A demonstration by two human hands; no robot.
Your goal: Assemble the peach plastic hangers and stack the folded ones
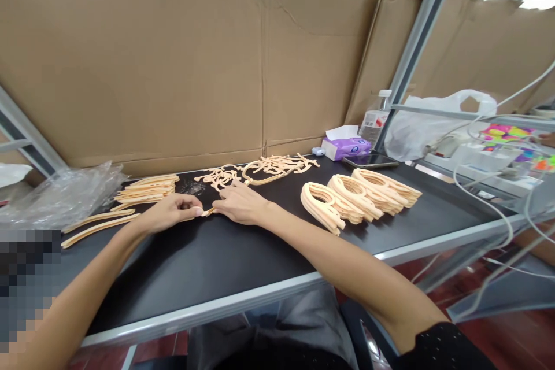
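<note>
My left hand (176,211) is closed, pinching the near end of a small pale, wood-coloured piece (208,212) just above the black tabletop. At the piece's other end, my right hand (240,202) bends over it with thumb and fingers closed; its fingers partly hide the piece. Small curved, pale pieces (277,165) lie in a loose heap behind my right hand, with a larger curved piece among them. Beside my left hand are stacked long pale strips (147,188), and two longer curved strips (102,225) rest nearer the left edge.
Several stacks of pale ring-shaped pieces (353,196) stand at the right. Behind them are a purple tissue pack (347,148), a phone (370,159) and a bottle (376,118). Clear plastic wrap (82,193) lies left. A cardboard wall (173,69) closes off the back; cables hang right.
</note>
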